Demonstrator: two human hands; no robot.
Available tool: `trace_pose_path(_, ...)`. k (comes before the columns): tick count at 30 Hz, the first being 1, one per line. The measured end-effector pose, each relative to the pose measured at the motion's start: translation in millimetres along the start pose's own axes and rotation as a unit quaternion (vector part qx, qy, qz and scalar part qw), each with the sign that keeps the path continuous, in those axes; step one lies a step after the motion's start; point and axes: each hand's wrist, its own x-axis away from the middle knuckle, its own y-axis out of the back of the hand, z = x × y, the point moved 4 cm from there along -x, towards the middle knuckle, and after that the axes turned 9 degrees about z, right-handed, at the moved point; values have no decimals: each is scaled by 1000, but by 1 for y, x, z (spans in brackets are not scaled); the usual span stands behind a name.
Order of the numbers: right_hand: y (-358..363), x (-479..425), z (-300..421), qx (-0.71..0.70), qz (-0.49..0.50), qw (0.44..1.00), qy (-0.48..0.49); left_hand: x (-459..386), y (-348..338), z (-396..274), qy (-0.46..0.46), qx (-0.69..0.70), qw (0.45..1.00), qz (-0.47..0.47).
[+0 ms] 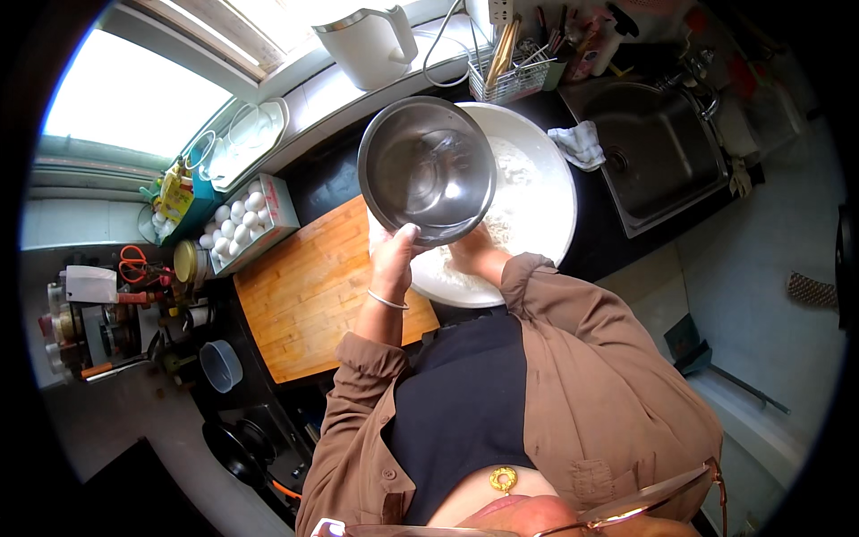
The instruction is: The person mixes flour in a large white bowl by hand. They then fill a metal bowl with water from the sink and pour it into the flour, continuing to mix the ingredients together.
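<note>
My left hand [392, 254] grips the near rim of a stainless steel bowl [402, 168], with the thumb over the edge. The bowl is held tilted above the left side of a large white basin [560, 208]. Its inside shines; whether that is liquid or only reflection I cannot tell. White flour [513, 164] lies in the basin, partly clumped. My right hand [475, 254] reaches down into the basin at the flour, just below the bowl. The bowl hides its fingers, so their grip does not show.
A wooden cutting board [302, 295] lies left of the basin, with a box of white eggs [241, 225] behind it. A sink [658, 148] and a cloth [580, 144] are to the right. An electric kettle [366, 50] and a wire utensil basket [510, 77] stand behind.
</note>
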Motion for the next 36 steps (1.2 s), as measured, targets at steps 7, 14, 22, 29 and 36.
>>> trace_pose_path(7, 7, 15, -1, -55, -21, 998, -21, 3, 8, 1, -18, 13, 1000, -4)
trace_pose_path(14, 22, 49, -6, 215, 81, 967, 113, 21, 29, -6, 34, 50, 996, -60)
trace_pose_path(22, 102, 18, -95, 221, -21, 973, 69, 59, 74, -15, 38, 82, 988, -125)
trace_pose_path(29, 133, -15, -98, 130, -2, 991, 20, 95, 117, -11, 28, 191, 953, -234)
trace_pose_path(36, 68, -10, -94, 52, -18, 999, 5, 120, 138, -6, 1, 186, 946, -267)
